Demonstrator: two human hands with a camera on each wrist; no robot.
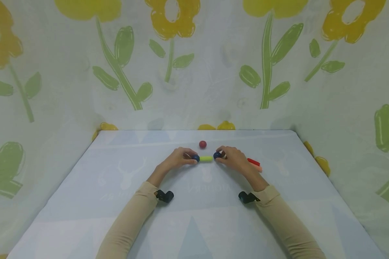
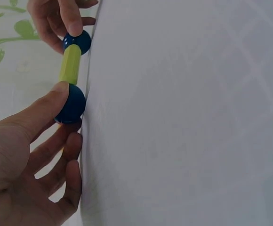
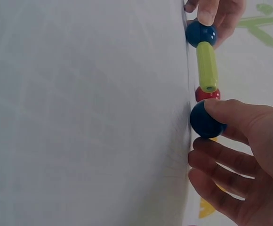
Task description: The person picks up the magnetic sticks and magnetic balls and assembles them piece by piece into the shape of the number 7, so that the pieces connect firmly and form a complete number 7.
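Note:
My left hand (image 1: 180, 157) pinches a dark blue ball (image 1: 196, 158) between thumb and fingers. A yellow-green rod (image 1: 205, 158) touches this ball and points toward the right hand. My right hand (image 1: 235, 158) holds a second blue ball (image 1: 217, 155) by thumb and fingers. In the right wrist view the rod (image 3: 207, 68) shows its free end, with a small gap between it and the right hand's ball (image 3: 207, 119). The left wrist view has the left ball (image 2: 71, 104) under the thumb.
A red ball (image 1: 202, 144) lies beyond the rod, toward the table's far edge. Beside the right forearm are a red rod (image 1: 254, 162) and a light orange rod (image 1: 258, 168), the latter partly covered. Flowered cloth (image 1: 207, 90) hangs around the white table (image 1: 194, 201).

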